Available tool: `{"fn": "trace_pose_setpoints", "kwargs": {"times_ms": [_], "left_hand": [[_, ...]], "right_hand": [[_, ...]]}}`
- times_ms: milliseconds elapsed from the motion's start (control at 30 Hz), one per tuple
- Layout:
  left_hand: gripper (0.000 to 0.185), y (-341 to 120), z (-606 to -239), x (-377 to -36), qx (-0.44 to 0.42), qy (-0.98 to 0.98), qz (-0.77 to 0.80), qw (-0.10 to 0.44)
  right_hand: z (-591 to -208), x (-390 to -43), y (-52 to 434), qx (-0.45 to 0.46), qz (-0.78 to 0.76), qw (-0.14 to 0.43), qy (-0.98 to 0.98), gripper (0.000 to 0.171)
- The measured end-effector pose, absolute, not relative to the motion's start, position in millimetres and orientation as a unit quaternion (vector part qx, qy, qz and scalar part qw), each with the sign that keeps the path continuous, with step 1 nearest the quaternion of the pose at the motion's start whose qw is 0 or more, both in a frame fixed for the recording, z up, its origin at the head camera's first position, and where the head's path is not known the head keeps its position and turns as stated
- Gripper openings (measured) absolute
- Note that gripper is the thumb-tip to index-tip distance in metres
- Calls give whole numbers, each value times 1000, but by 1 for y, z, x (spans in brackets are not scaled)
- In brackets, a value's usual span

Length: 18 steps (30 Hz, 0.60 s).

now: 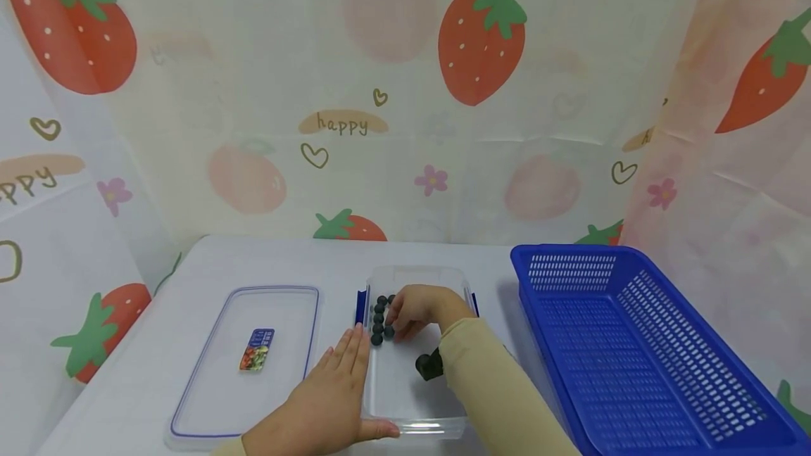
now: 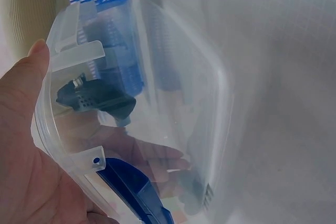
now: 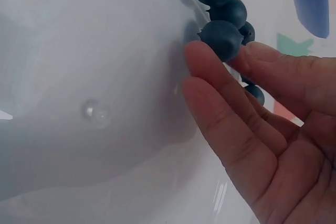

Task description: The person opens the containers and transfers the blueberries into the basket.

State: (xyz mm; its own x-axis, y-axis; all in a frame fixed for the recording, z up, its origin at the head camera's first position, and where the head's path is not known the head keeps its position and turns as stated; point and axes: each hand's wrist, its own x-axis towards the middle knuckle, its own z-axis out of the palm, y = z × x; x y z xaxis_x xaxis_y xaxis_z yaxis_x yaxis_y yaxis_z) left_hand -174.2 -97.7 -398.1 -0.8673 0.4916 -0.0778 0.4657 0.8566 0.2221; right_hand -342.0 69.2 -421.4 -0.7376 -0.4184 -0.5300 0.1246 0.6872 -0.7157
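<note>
White table (image 1: 158, 371) before strawberry-print curtain (image 1: 405, 90), clear box (image 1: 412, 414) mid-table, left hand (image 1: 329, 400) flat against its side, right hand (image 1: 418, 309) pinching berries (image 1: 380, 319) inside, lid (image 1: 247, 357) left, blue basket (image 1: 633, 343) right.

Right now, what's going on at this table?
A person is lining up blueberries in a clear box. The right hand pinches one berry at the row; the left hand rests flat against the box's side. The lid lies to the left, a blue basket to the right.

Left hand (image 1: 336, 400) flat, fingers straight, right hand (image 1: 418, 309) fingers curled, pinching
</note>
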Motion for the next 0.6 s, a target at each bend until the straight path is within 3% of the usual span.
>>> {"fn": "trace_pose_setpoints", "kwargs": {"times_ms": [600], "left_hand": [[122, -98, -398, -174, 245, 962, 97, 71]], "right_hand": [[-418, -346, 73, -110, -392, 357, 841, 9]]}}
